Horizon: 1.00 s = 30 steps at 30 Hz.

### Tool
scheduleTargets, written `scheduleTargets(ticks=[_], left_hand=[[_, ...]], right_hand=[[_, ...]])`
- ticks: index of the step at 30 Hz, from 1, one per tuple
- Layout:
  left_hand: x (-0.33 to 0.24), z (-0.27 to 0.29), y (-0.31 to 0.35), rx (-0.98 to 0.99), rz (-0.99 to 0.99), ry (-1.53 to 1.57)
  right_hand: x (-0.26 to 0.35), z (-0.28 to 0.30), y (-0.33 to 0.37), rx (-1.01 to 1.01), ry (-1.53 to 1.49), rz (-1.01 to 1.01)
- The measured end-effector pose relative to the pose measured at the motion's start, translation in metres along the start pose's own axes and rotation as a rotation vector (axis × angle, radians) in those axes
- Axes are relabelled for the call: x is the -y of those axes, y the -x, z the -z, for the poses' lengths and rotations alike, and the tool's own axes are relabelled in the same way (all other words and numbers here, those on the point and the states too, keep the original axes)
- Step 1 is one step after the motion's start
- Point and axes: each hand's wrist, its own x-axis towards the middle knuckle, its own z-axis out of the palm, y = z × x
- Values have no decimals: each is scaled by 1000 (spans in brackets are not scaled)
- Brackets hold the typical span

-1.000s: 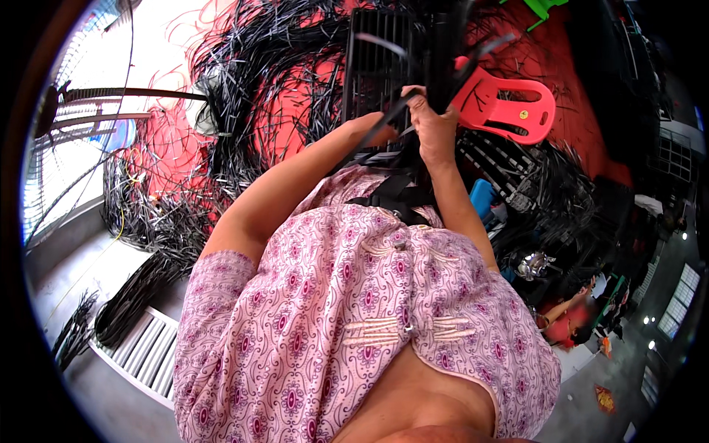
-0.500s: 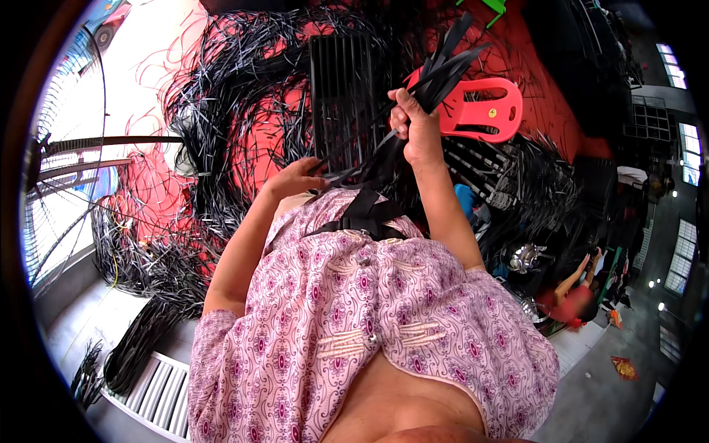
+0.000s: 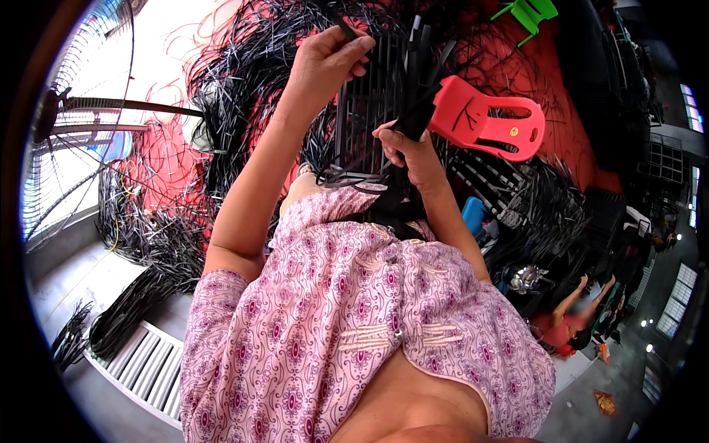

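Both of my hands work with long flat black strips above my lap. My left hand is raised at the upper middle, thumb and fingers pinched on a black strip whose end pokes up past the fingertips. Closer to my body on the right, my right hand is closed round a bundle of black strips that fans upward. Loose strips hang over my lap. Beyond the hands a black slatted piece stands among the strips, partly covered by them.
Tangled black strips cover much of the red floor. A small red chair stands just right of my right hand; a green chair is farther back. A large fan is at left, a white slatted bench lower left. Another person is at right.
My left hand has risen from my lap to the upper middle, now pinching a strip. My right hand has lowered slightly with its bundle. The view has shifted a little.
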Motion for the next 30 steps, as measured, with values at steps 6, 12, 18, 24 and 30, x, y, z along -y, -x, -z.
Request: scheduleTargets(ticks=[6,12,18,24,30], left_hand=[[-9,-10,8,106,-248,-317],[-39,-12,17,82,-354,-646],[-13,0,8,1,-211,-142],[5,4,12,28,-137,-8],[43,31,16,-81,71,117]], right_hand=[[2,2,1,34,23,-13],[2,-3,-1,45,85,-28],[4,-5,-3,84,120,-10],[0,-4,-2,96,98,-17],[-2,-6,-1,-31,30,39]])
